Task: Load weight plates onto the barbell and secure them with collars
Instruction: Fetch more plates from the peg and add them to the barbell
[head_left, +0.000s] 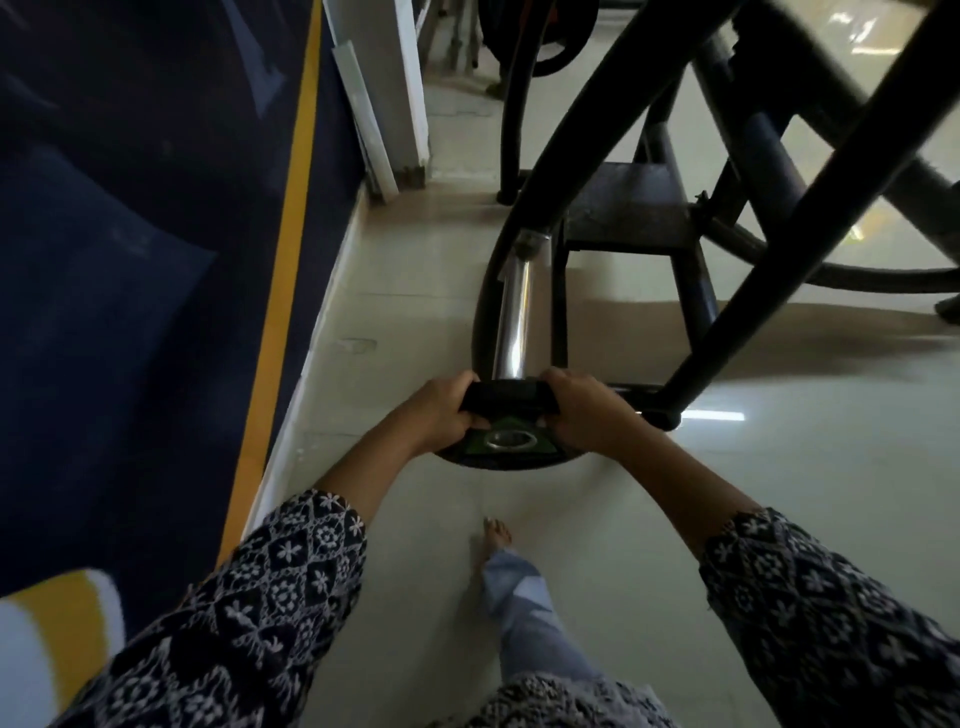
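Plate: black weight plate (506, 399) with a green label round a metal-ringed bore, held up off the floor (727, 467) near its left edge, right at the near end of the barbell sleeve (514, 322).
Bore and sleeve: lined up closely; cannot tell whether the sleeve tip is already inside the ring.
Left hand (441, 415): curled round the plate's left rim, fingers (465, 383) wrapped over the far edge, firmly closed on it.
Right hand (589, 418): same hold on the right rim – fingers hooked over the top, thumb side toward the body.
Handling: likely heavy and rigid with a smooth, hard rim; no give, so a slip would mean a drop toward the bare foot (496, 532) directly beneath.
Where to hold: opposite sides of the rim, as now – keeps the bore square to the sleeve and the fingers out from behind the plate when it slides home.
Step in hand: judged to be threading the plate on; no collars in view.
Sleeve: polished chrome, probably slick, running away toward a black rack frame (571, 156).
Surroundings: dark blue wall (156, 260) with a yellow stripe along the floor's left edge; patterned cuffs (291, 571) on both forearms.
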